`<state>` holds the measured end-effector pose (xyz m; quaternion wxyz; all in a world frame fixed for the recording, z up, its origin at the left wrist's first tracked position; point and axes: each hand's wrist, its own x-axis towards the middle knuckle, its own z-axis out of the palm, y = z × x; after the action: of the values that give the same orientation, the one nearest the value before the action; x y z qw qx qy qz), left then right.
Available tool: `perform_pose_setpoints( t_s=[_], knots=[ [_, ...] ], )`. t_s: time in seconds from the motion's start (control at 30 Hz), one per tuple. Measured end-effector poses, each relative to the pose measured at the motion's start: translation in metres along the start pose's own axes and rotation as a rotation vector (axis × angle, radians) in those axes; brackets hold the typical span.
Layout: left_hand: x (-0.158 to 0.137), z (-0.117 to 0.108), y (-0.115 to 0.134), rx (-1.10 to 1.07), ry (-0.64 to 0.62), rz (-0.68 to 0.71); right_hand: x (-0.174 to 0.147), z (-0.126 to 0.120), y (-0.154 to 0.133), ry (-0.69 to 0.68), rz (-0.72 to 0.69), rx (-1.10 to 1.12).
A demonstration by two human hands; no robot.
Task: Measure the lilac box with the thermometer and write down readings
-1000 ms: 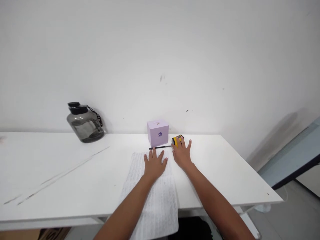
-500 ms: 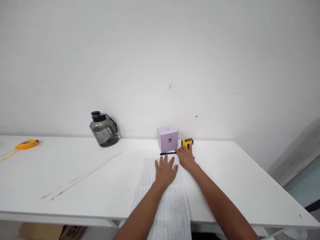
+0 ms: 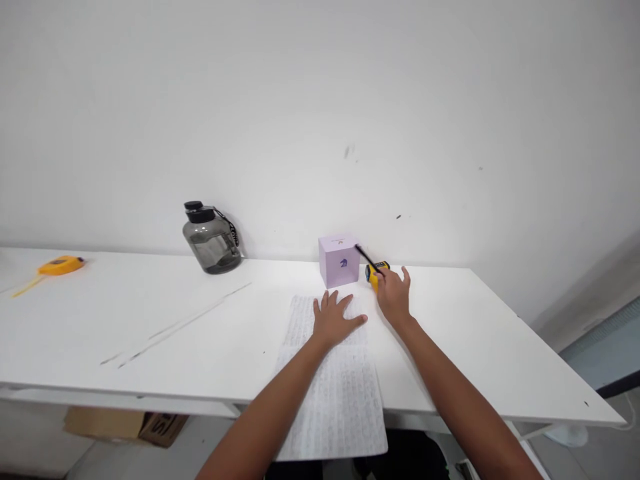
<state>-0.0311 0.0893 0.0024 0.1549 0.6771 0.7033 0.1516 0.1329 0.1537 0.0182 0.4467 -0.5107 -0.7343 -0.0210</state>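
My left hand (image 3: 336,319) lies flat with fingers spread on a white sheet covered in rows of writing (image 3: 335,400). The sheet's near end hangs past the table's front edge. My right hand (image 3: 394,295) is closed on a black pen (image 3: 369,259), which slants up and to the left above the table. Behind the pen and the fingers sits a small yellow and black device (image 3: 371,276), partly hidden by the hand. A lilac box with a dark blue emblem (image 3: 340,265) stands just beyond my left fingertips.
A grey see-through jug with a black lid (image 3: 213,243) stands tilted by the wall. At the far left lies an orange tape measure (image 3: 63,265) with its yellow blade out. Below the white table (image 3: 190,333) is a cardboard box (image 3: 107,423) on the floor.
My right hand has lifted the black pen from in front of the lilac box and moved right. My left hand stays on the sheet. The view has tipped down slightly.
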Motion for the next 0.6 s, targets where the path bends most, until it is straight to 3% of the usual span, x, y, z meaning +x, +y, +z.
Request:
perform_pose_setpoints(
  t_s=[0.07,0.17,0.37,0.5,0.6],
  knots=[
    [-0.001,0.0,0.0,0.018,-0.01,0.016,-0.01,-0.014,0.0,0.036,0.071,0.165],
    [0.0,0.003,-0.002,0.035,-0.015,0.015,-0.037,-0.026,0.003,-0.052,0.093,0.317],
    [0.01,0.006,-0.005,0.049,-0.003,0.027,-0.066,-0.033,-0.004,-0.215,-0.092,0.545],
    [0.017,0.005,-0.005,0.063,-0.004,0.025,-0.065,-0.034,-0.01,-0.414,0.063,0.78],
    [0.02,0.006,-0.005,0.071,0.003,0.032,-0.067,-0.032,-0.007,-0.567,0.246,0.763]
  ],
)
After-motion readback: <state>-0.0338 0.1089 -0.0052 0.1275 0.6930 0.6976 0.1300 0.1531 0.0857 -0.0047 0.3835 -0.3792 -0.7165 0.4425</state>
